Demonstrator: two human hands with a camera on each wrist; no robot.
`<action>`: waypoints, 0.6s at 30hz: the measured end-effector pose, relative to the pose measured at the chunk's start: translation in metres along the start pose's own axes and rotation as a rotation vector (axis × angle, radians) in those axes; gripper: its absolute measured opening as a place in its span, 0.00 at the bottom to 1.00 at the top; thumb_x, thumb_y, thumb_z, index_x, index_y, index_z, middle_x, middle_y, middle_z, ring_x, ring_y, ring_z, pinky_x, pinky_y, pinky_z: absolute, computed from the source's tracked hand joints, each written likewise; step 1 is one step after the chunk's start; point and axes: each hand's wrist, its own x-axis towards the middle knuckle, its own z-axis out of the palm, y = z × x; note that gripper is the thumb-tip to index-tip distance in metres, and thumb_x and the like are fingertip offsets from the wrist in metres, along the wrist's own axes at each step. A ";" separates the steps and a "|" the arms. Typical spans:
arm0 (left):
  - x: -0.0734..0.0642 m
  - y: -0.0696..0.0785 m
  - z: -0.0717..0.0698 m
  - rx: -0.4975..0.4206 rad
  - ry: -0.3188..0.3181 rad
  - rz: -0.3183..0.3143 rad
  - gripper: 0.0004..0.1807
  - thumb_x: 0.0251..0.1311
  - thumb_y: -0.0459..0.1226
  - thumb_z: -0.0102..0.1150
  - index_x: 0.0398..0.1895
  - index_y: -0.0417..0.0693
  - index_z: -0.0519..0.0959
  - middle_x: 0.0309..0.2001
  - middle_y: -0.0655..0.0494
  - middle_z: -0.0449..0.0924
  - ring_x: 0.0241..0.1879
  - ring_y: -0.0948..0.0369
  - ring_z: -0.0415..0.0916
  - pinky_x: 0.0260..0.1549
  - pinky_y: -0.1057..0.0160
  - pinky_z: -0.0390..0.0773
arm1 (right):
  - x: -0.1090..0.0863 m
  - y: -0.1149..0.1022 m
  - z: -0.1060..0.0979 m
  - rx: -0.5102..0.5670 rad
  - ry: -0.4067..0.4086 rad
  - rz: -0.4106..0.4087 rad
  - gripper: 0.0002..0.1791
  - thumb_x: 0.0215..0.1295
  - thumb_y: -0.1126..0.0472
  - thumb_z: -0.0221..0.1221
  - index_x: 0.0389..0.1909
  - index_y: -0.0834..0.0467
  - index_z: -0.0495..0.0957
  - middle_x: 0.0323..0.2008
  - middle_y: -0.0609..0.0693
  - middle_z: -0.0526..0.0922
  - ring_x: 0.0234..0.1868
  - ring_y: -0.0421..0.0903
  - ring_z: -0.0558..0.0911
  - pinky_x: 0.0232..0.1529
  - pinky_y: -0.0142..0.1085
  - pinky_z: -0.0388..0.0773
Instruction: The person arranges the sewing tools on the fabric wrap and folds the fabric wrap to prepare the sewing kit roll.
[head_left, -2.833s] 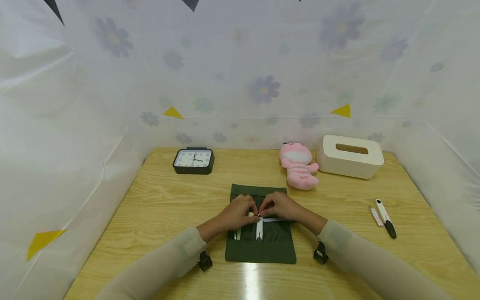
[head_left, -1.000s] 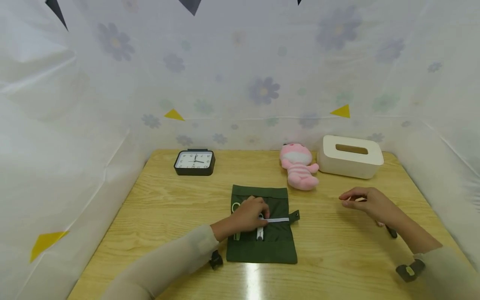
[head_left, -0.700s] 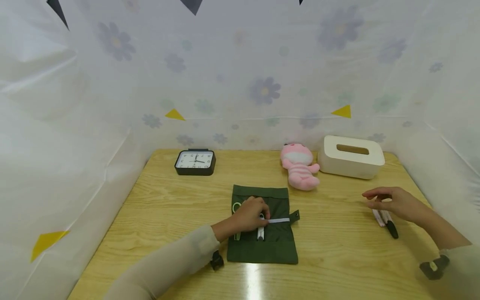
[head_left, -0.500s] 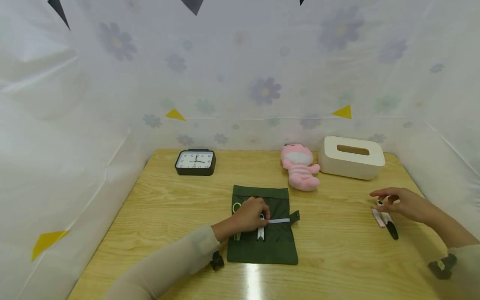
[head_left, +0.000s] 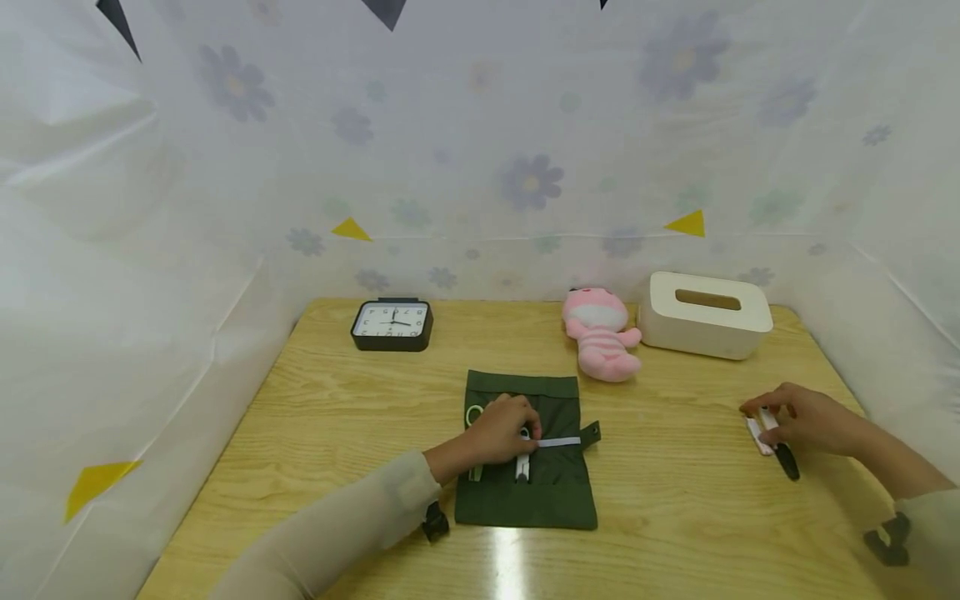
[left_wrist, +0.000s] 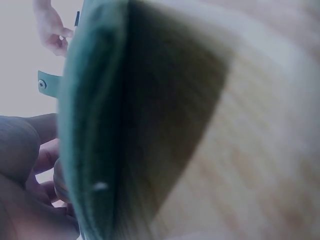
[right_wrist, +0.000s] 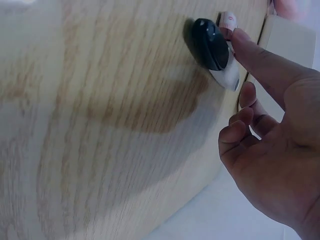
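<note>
My left hand (head_left: 504, 429) lies over a dark green fabric tool pouch (head_left: 525, 507), thumb and fingers pinching the white elastic band (head_left: 558, 442) across it. Beneath that hand shows a slim white tool (head_left: 522, 468) with a dark tip, tucked in the pouch. To its left are scissors (head_left: 474, 414) with pale green handles, partly covered by the hand. Over at the right, my right hand (head_left: 813, 421) spreads thumb and fingers around the white end of a slim white tool with a black end (right_wrist: 210, 45). A short white-and-pink stick (head_left: 759, 436) lies beside that tool.
A black alarm clock (head_left: 392, 324) stands at the back left of the wooden table (head_left: 337, 433). A pink plush toy (head_left: 600, 335) and a cream tissue box (head_left: 705, 317) are at the back right. A snap tab (head_left: 592, 433) sticks out from the pouch's right side.
My right hand has left the pouch and travelled right to the two loose items, lowering onto them in the last half second. My left hand stays at the band.
</note>
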 end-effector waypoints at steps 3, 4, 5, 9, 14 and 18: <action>0.000 0.000 0.000 0.001 -0.003 -0.005 0.09 0.65 0.42 0.70 0.27 0.62 0.82 0.37 0.67 0.74 0.40 0.66 0.68 0.50 0.59 0.69 | -0.001 0.000 0.003 -0.013 0.023 0.013 0.24 0.60 0.63 0.72 0.56 0.68 0.83 0.38 0.51 0.74 0.28 0.37 0.63 0.25 0.34 0.62; 0.000 0.000 0.000 -0.001 -0.003 -0.006 0.09 0.65 0.42 0.70 0.27 0.62 0.82 0.37 0.67 0.74 0.41 0.66 0.68 0.50 0.59 0.69 | -0.001 0.000 0.003 -0.016 0.025 0.017 0.23 0.60 0.63 0.72 0.55 0.67 0.83 0.37 0.51 0.73 0.27 0.37 0.62 0.25 0.34 0.61; 0.000 0.000 0.000 -0.003 -0.003 -0.006 0.09 0.65 0.42 0.71 0.27 0.62 0.82 0.37 0.67 0.74 0.41 0.66 0.68 0.50 0.59 0.69 | -0.001 -0.001 0.004 -0.020 0.029 0.009 0.22 0.60 0.63 0.73 0.54 0.66 0.84 0.37 0.51 0.74 0.28 0.37 0.62 0.25 0.34 0.61; -0.001 0.001 -0.001 -0.007 0.000 0.002 0.09 0.65 0.42 0.71 0.27 0.62 0.83 0.37 0.67 0.75 0.41 0.66 0.68 0.49 0.59 0.69 | 0.001 0.000 0.005 -0.042 0.054 -0.045 0.17 0.58 0.66 0.73 0.48 0.62 0.84 0.40 0.51 0.75 0.30 0.36 0.63 0.28 0.33 0.63; -0.001 0.001 -0.001 -0.006 -0.001 0.000 0.08 0.65 0.42 0.71 0.27 0.61 0.83 0.36 0.67 0.74 0.40 0.66 0.68 0.48 0.60 0.68 | 0.004 -0.003 0.006 -0.029 0.067 -0.061 0.14 0.58 0.66 0.73 0.42 0.55 0.81 0.41 0.51 0.75 0.29 0.35 0.64 0.27 0.33 0.64; -0.001 0.001 -0.001 -0.006 -0.003 -0.003 0.09 0.65 0.42 0.71 0.27 0.62 0.83 0.36 0.67 0.74 0.40 0.66 0.67 0.48 0.61 0.68 | 0.006 -0.013 0.006 0.000 0.056 -0.029 0.11 0.64 0.64 0.70 0.40 0.53 0.76 0.31 0.45 0.74 0.25 0.35 0.65 0.24 0.34 0.63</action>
